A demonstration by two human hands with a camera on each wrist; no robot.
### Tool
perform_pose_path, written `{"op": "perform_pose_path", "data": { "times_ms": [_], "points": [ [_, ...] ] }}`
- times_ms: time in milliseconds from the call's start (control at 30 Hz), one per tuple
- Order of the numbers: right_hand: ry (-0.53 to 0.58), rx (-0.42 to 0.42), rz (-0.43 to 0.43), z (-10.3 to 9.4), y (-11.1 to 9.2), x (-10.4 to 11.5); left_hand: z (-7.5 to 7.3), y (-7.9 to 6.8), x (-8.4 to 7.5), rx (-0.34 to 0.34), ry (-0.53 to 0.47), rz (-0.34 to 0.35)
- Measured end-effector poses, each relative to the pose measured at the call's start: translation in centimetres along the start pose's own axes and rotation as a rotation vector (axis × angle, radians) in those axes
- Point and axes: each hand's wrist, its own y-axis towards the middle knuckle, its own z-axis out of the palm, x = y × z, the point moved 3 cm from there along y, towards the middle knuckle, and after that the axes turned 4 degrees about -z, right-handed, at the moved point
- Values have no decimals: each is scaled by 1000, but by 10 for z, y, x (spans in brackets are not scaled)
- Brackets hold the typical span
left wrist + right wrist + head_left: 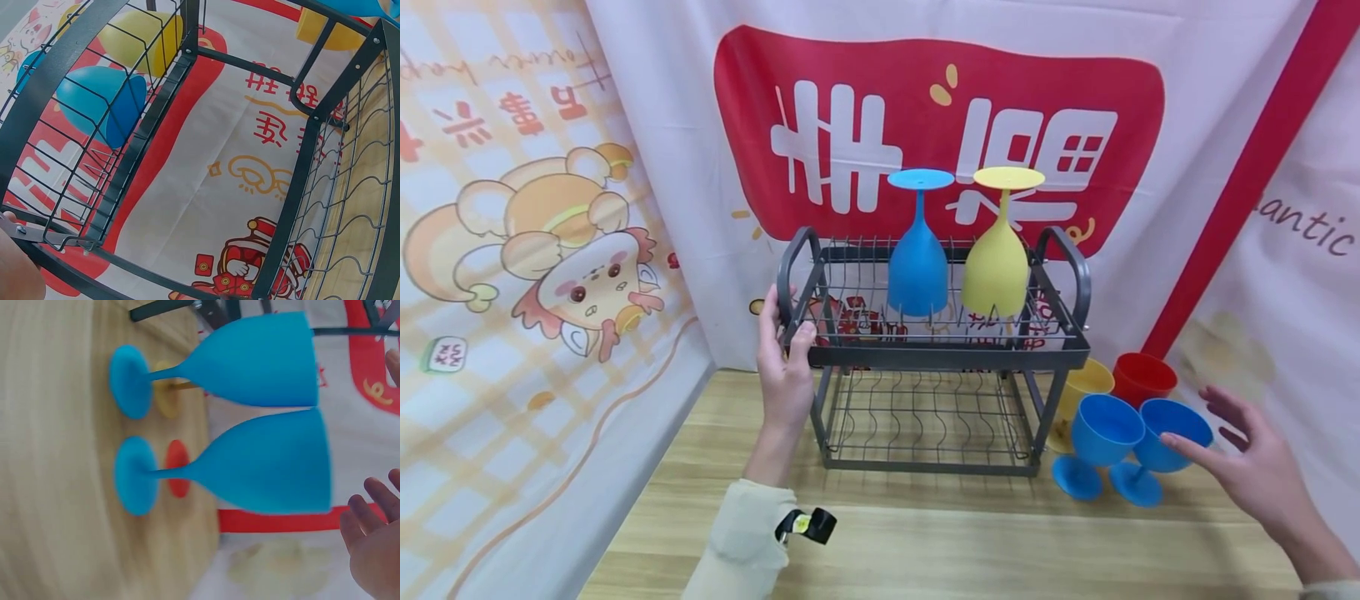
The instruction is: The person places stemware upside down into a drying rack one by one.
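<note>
A grey two-tier wire dish rack (940,357) stands on the wooden table. A blue goblet (918,268) and a yellow goblet (997,265) stand upside down on its top tier; the left wrist view shows the blue goblet (100,103) and yellow goblet (134,34) through the wires. My left hand (784,329) grips the rack's front left corner by the handle. My right hand (1213,433) hovers open, fingers spread, beside two upright blue goblets (1105,429) (1172,423), its fingertip close to the right one's rim. In the right wrist view, both blue goblets (250,359) (262,462) lie before my fingers (369,544).
Behind the blue goblets stand a yellow goblet (1086,385) and a red goblet (1142,379). Printed cloth backdrops (535,250) close in the left, back and right sides. The rack's lower tier (925,417) holds nothing. Bare wooden tabletop (962,542) lies in front.
</note>
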Motion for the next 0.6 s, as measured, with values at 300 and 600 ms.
{"op": "perform_pose_path", "data": {
  "times_ms": [300, 600],
  "points": [
    [109, 16, 101, 13, -7, -31, -1, 0, -1, 6, -1, 14],
    [221, 38, 276, 24, 0, -55, -1, -2, -1, -3, 13, 1]
  ]
}}
